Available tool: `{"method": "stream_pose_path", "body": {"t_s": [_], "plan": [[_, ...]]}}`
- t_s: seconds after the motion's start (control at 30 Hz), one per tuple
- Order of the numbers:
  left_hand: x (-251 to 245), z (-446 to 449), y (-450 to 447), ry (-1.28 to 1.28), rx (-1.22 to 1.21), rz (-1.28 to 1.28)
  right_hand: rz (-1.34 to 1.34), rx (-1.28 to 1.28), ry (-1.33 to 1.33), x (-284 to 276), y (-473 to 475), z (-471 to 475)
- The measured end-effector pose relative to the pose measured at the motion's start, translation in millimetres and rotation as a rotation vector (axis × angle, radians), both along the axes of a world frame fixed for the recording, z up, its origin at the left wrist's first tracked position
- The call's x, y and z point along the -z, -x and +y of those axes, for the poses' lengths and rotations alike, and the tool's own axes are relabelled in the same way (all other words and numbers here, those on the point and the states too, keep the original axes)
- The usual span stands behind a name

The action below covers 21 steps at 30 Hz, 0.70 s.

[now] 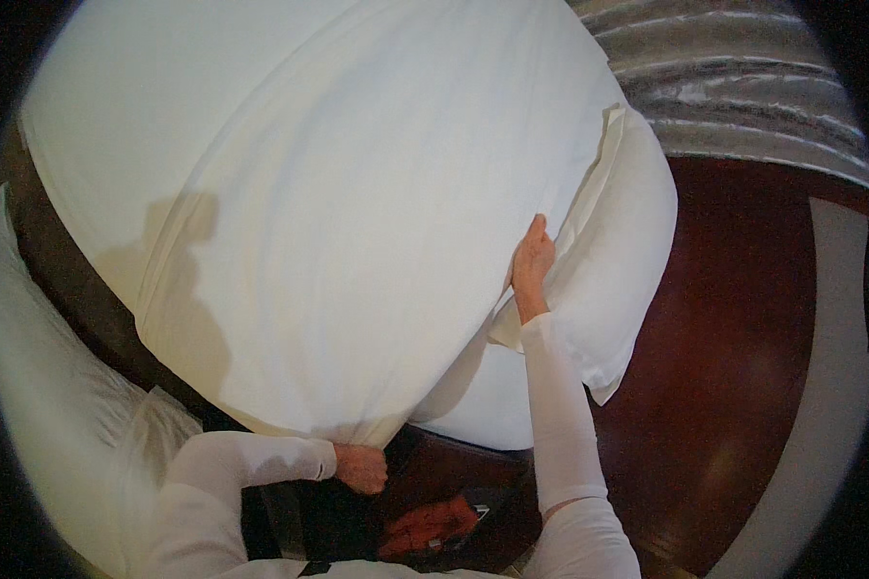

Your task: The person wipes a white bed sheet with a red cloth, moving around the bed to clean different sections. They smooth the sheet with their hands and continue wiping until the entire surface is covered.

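Observation:
A large white bed sheet (347,239) covers the bed before me, with long soft folds running across it. Low at the bed's near edge, my left hand (360,467) is closed on the sheet's edge and pulls it taut. Farther up and to the right, my right hand (533,264) grips the same sheet's edge, thumb on top. Right beside that hand a pillow in a white pillowcase (608,268) lies at the bed's right side. Under the lifted sheet edge shows a white lower layer (485,405).
A dark red-brown wooden surface (717,311) borders the bed on the right, with a pale strip beyond it. Shiny grey curtain-like fabric (739,87) hangs at the upper right. White bedding (58,347) bulges at the left. An orange-red item (431,525) lies low near me.

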<state>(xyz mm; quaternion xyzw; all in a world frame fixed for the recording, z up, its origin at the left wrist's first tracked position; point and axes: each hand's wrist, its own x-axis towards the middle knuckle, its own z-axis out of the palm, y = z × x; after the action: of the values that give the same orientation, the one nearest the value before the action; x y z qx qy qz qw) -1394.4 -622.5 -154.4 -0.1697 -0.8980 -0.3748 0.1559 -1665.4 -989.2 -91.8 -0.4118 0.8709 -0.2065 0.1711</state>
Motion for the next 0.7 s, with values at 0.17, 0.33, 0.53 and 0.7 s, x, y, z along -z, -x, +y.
{"method": "stream_pose_path", "body": {"t_s": [0.17,0.33,0.53,0.7], "plan": [[37,-13,-4,-0.178,-0.062,-0.389,0.260,-0.271,0.033,11,-18,34],[-23,-17,-17,-0.306,-0.349,-0.369,0.033,-0.002,0.030,-7,-73,87],[-125,-122,-160,-0.369,-1.483,-0.427,-0.188,0.137,-0.220,-30,-111,189],[-88,-202,-303,-0.282,-1.960,-0.520,-0.280,0.082,-0.292,-13,-114,239]]}}
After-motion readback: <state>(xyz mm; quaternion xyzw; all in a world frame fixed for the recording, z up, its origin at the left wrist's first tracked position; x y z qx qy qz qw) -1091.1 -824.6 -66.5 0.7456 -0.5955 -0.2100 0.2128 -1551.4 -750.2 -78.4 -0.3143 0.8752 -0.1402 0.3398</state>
